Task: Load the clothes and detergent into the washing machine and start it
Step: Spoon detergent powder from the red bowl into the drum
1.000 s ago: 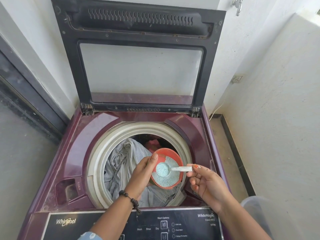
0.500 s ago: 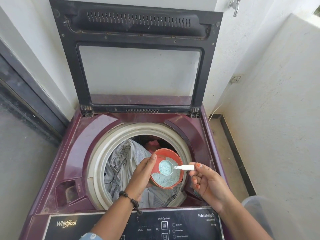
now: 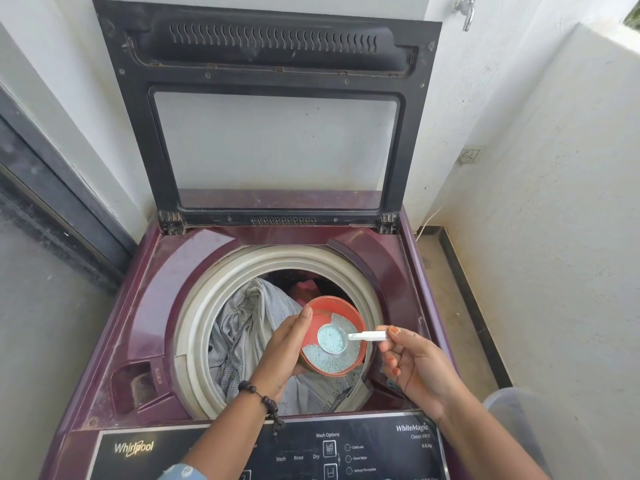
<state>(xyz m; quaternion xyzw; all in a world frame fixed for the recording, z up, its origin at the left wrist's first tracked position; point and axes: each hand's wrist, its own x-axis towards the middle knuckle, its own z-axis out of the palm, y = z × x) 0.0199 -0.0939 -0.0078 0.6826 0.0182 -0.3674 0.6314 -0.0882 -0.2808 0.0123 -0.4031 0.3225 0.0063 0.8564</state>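
Controls on the black panel point(image 3: 270, 452) sit nearest the person, untouched. Just beyond the panel, the left hand point(image 3: 282, 351) cups the orange bowl point(image 3: 358, 318) of blue-white detergent point(image 3: 320, 360) from beneath, keeping it over the drum opening point(image 3: 204, 306) — likely so stray grains fall inside. The right hand point(image 3: 412, 362) pinches the white handle of a scoop point(image 3: 332, 338), heaped and level above the bowl. Below the bowl, grey clothes point(image 3: 242, 327) already fill the tub, something pink behind them. Farther back, the lid point(image 3: 273, 64) stands open against the wall — detergent appears not yet tipped in.
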